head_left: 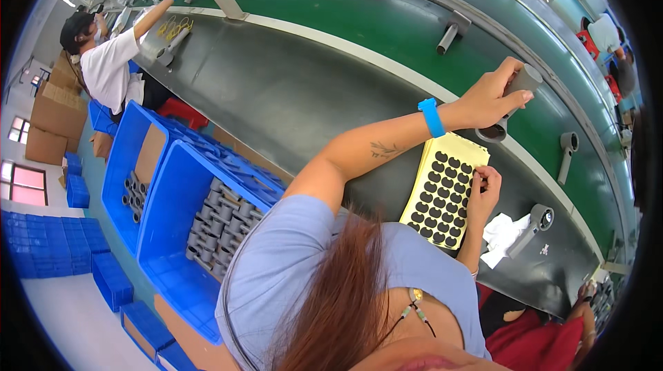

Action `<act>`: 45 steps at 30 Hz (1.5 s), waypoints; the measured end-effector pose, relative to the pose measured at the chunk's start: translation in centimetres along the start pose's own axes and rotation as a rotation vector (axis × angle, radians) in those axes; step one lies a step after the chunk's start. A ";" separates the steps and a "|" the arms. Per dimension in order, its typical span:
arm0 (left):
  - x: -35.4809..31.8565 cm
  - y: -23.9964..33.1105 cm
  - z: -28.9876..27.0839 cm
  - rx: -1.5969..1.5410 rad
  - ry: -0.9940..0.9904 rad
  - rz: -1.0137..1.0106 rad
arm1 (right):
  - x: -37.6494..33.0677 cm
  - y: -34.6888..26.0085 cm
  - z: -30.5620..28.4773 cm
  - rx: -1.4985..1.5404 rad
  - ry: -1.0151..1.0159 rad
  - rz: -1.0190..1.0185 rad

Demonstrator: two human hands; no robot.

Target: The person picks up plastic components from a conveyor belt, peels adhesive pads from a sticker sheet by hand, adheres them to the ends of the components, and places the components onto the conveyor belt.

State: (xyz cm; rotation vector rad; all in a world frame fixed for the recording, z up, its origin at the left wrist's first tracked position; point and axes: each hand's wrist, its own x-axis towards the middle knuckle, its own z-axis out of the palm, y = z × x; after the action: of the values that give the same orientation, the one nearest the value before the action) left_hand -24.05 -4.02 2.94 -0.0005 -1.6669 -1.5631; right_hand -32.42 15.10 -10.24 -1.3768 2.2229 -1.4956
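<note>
My left hand point(489, 100), with a blue band at its wrist, grips a grey hair dryer housing point(527, 78) above the far edge of the dark worktop. A round open end of grey plastic point(492, 133) shows below the palm; the fingers cover the middle. Under that arm lies a yellow sheet of stickers point(420, 195) with rows of black round stickers. My right hand point(485, 190) is closed at the sheet's right edge, its fingertips pinching there. Whether a single sticker is between them is too small to tell. Beside it are a crumpled white cloth point(504, 236) and another grey hair dryer housing point(541, 216).
Beyond the worktop point(290, 88) runs a green conveyor belt point(311, 8) carrying grey housings point(568, 153). Blue crates point(155, 233) at left hold several grey parts. A co-worker point(114, 60) sits at far left; another person's red clothing point(539, 343) shows at lower right.
</note>
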 end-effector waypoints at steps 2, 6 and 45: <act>-1.1 0.4 -0.3 -0.010 -0.012 -0.009 | 0.0 0.1 0.0 0.002 -0.007 0.005; -3.3 1.4 -0.9 -0.034 0.003 -0.020 | 0.1 -0.1 0.0 -0.011 -0.005 -0.010; -10.7 -2.7 1.3 -0.010 -0.075 -0.122 | 1.7 -0.9 -2.1 -0.056 -0.035 0.253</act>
State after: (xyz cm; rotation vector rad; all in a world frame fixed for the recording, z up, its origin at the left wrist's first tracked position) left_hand -19.14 1.99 -5.00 0.0392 -1.7457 -1.6806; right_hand -34.00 15.20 -7.84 -1.0767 2.3299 -1.3225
